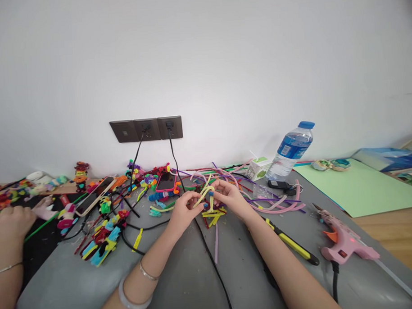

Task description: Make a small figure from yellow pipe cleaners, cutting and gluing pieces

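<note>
- Yellow and fuzzy, a bent pipe cleaner (204, 193) is held just above the table (237, 266), around the middle of its width and toward the back edge.
- The left hand (187, 213) grips the yellow pipe cleaner between thumb and fingers, its blue thumbnail facing up; two bracelets circle that forearm.
- The right hand (230, 198) pinches the same piece from the other side, near a loop at its top, with the fingers curled inward.
- Below the two hands, short yellow pieces (214, 216) lie in a small heap on the table.
- Pink stems (273, 210) spread from behind the hands toward the table's right side.
- A phone in a pink case (166, 182) lies near the back edge, left of the middle.
- A bundle of many-coloured fuzzy figures (104, 239) lies on the left part of the table.
- Near the back edge, right of the middle, are a small green-and-white carton (259, 169) and, just beside it, a water bottle (290, 151) with a blue cap.
- A yellow-and-black knife (293, 246) lies beside the right forearm.
- A pink glue gun (346, 245) lies near the right edge.
- Beyond the left edge rests a co-worker's hand (15, 224).
</note>
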A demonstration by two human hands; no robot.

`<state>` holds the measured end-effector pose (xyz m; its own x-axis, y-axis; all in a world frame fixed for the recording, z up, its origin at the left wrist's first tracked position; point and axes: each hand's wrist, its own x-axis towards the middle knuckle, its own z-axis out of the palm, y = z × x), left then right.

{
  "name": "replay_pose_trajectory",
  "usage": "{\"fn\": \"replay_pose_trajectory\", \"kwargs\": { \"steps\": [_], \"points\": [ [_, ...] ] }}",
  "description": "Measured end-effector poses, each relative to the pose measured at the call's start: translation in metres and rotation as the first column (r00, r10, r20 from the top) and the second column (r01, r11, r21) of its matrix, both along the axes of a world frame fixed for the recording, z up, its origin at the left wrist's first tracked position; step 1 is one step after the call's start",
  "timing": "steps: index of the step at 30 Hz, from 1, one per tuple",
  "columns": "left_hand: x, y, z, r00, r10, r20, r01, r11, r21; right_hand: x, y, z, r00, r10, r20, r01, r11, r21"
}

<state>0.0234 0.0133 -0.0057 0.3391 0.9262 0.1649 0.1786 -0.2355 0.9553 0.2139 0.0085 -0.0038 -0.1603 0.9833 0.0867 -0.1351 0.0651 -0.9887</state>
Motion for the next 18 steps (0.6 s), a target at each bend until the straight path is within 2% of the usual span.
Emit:
{"fn": "replay_pose_trajectory", "kwargs": {
  "steps": [4, 11, 18],
  "points": [
    [0.0026, -0.0005, -0.0025, 0.997, -0.07, 0.024, 0.072, 0.995, -0.064, -0.0003, -0.0018, 0.0015, 0.999, 0.038, 0.0, -0.038, 0.999, 0.007],
    [0.0023, -0.0038, 0.0049, 0.971, -0.172, 0.164, 0.197, 0.969, -0.151, -0.0005, 0.0013, -0.002, 1.0, 0.013, 0.01, -0.013, 1.0, 0.028],
    [0.0017, -0.0029, 0.0004, 0.988, -0.101, 0.113, 0.118, 0.981, -0.152, -0.0008, -0.0005, -0.0006, 0.999, 0.038, 0.003, -0.038, 0.999, 0.004]
  ]
}}
